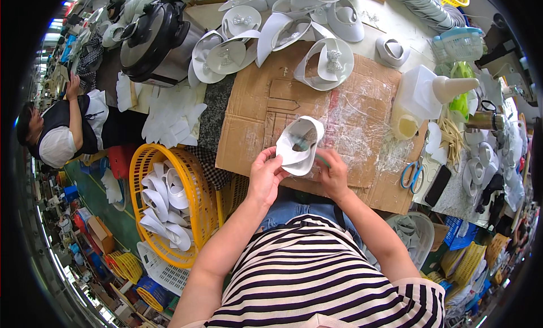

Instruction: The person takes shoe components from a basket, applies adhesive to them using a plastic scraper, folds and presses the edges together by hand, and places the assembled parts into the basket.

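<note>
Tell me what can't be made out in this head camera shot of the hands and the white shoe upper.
- Head view: the tool in the right hand is mostly hidden behind the white shoe upper; only a blurred greenish bit shows.
- Left hand: its fingers are partly hidden by the upper.
- Ornaments on the finished uppers: too small.
- Yellow basket: its depth is hidden by white pieces.

One white shoe upper sits at centre. One sheet of cardboard lies at twelve o'clock, one yellow basket at nine, one pair of blue scissors and one glue bottle at two, and one metal pot at eleven.
</note>
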A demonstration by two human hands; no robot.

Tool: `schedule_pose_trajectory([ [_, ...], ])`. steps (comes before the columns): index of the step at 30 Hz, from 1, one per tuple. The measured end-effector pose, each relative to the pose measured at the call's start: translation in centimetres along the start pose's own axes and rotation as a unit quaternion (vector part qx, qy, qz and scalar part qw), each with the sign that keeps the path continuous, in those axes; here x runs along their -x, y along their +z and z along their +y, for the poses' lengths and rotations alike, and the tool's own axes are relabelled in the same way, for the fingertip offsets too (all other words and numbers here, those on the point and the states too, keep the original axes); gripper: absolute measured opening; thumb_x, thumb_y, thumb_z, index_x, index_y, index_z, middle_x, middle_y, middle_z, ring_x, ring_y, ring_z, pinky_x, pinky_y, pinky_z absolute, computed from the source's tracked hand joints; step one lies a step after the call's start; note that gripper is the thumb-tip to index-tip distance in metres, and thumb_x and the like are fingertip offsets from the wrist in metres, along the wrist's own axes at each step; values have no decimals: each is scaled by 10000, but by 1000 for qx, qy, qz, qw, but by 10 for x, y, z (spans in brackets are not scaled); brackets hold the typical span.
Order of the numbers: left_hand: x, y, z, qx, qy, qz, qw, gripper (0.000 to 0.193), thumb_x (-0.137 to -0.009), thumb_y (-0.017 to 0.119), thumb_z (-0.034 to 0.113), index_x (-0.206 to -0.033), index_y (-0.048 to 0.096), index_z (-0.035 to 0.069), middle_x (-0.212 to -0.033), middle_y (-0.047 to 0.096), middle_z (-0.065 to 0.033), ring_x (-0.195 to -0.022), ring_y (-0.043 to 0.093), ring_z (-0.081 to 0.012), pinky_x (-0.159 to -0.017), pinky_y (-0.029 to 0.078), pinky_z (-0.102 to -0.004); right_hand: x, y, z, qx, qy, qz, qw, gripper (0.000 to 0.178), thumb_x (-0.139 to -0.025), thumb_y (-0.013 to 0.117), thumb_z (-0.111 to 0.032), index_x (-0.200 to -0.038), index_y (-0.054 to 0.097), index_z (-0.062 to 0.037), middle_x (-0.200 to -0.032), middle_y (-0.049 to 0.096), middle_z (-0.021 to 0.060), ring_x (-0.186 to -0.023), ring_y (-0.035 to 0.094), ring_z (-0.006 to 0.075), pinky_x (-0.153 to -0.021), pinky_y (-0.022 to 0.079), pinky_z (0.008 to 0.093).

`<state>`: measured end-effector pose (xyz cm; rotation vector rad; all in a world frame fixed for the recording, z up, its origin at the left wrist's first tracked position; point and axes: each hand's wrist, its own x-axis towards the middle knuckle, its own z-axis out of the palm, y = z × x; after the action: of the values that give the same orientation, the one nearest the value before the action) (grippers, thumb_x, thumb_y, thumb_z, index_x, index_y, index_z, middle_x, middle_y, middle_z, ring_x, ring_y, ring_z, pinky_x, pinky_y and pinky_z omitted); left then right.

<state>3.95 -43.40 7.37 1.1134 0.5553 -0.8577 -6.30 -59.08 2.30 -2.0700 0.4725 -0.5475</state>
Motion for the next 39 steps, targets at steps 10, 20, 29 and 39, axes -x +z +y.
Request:
schedule_pose_trajectory([
  [10,37,6,27,-292,306,-69,903,230,-927,541,42,-1154,522,8,-929,569,-20,-817,535,-71,-729,450,-208,4,-86,-4,-137,189,32,972,159,-960,514,-97,-972,633,10,-783,544,28,-605,528,89,-534,413,227],
  [20,29,16,51,-166,331,-83,925,243,-929,548,38,-1168,506,29,-957,574,-13,-874,538,-76,-804,441,-223,-49,-59,-101,-56,-125,-10,990,273,-825,585,65,-1085,635,1,-913,607,147,-706,623,229,-634,507,301],
  [29,27,-20,51,-50,323,-37,944,257,-919,563,48,-1172,526,80,-863,527,27,-782,504,-42,-707,429,-189,-55,-6,-121,-78,-77,-56,992,183,-965,474,-100,-974,607,25,-772,590,67,-630,544,135,-592,433,256],
  [39,92,-211,78,-77,498,325,800,239,-908,576,42,-1147,573,47,-861,565,7,-764,509,-51,-648,450,-212,-62,26,-149,-127,-9,-184,975,242,-986,492,-194,-970,612,15,-692,595,53,-599,527,102,-576,412,243],
])
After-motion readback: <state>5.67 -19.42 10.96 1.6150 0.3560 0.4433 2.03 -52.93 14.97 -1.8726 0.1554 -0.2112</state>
